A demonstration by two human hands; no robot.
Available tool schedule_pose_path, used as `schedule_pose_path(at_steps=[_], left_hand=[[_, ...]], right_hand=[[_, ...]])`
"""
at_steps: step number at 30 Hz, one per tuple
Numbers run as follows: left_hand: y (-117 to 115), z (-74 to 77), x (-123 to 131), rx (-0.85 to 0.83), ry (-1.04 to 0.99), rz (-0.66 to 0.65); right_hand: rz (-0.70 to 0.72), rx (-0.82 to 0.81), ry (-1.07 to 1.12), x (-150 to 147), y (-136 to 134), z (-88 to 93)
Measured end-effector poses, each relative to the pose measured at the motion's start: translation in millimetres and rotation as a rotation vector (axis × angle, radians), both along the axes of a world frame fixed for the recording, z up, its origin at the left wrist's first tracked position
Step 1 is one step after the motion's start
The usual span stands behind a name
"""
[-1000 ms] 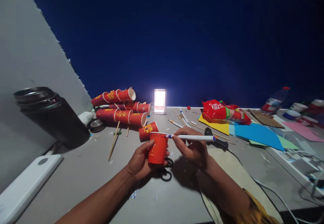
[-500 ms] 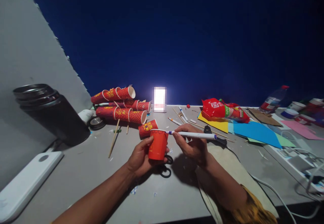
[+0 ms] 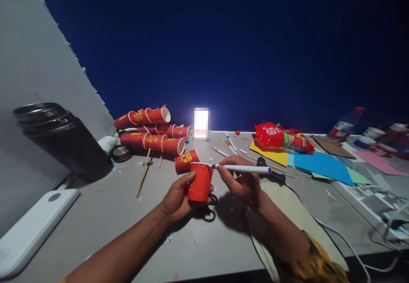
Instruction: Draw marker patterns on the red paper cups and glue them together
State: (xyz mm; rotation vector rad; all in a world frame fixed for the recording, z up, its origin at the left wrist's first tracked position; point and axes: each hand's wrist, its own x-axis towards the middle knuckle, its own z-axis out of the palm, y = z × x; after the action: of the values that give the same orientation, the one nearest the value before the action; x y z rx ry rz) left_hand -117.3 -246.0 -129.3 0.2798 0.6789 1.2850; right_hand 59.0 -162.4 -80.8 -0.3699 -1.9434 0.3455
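Note:
A plain red paper cup (image 3: 199, 185) stands upright in my left hand (image 3: 179, 195), the thumb on its near left side and the fingers round behind it. Dark scalloped lines run just below its pale rim. In my right hand (image 3: 240, 178) a white marker with purple ends (image 3: 252, 169) is pinched nearly level, its tip against the cup's upper right edge. Behind the cup lies a patterned red paper cup (image 3: 186, 160). The black handles of a pair of scissors (image 3: 209, 215) show under my left hand; their blades are hidden.
Stacked patterned red cups (image 3: 153, 142) lie at the back left, near a dark open flask (image 3: 64, 142). Loose markers (image 3: 230, 142) and wooden sticks (image 3: 143, 174) are scattered about. Rightward are a red packet (image 3: 281, 138), coloured paper (image 3: 322, 168), a bottle (image 3: 345, 125) and white cables (image 3: 341, 240).
Both hands hold nearly the same pose. The marker's rear end has shifted slightly left and up, while its tip stays at the cup's edge.

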Motion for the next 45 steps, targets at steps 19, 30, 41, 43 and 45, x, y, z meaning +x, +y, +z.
schedule_pose_path(at_steps=[19,30,41,43,45], left_hand=[[0.3,-3.7,-3.3,0.037,-0.007,0.003],[-0.5,-2.4,-4.0,0.082,-0.009,-0.036],[0.5,-1.3,-4.9,0.078,-0.053,-0.035],[1.0,-4.1,-5.1,0.079,-0.083,-0.038],[1.4,-8.0,-5.6,0.081,-0.1,-0.057]], right_hand=[[0.044,0.026,0.005,0.2,-0.2,7.7],[0.012,0.007,-0.003,3.1,0.5,7.4],[-0.036,0.014,0.041,1.7,-0.4,3.5],[-0.044,0.014,0.053,1.3,-0.5,2.7],[-0.05,0.01,0.05,1.1,-0.4,2.2]])
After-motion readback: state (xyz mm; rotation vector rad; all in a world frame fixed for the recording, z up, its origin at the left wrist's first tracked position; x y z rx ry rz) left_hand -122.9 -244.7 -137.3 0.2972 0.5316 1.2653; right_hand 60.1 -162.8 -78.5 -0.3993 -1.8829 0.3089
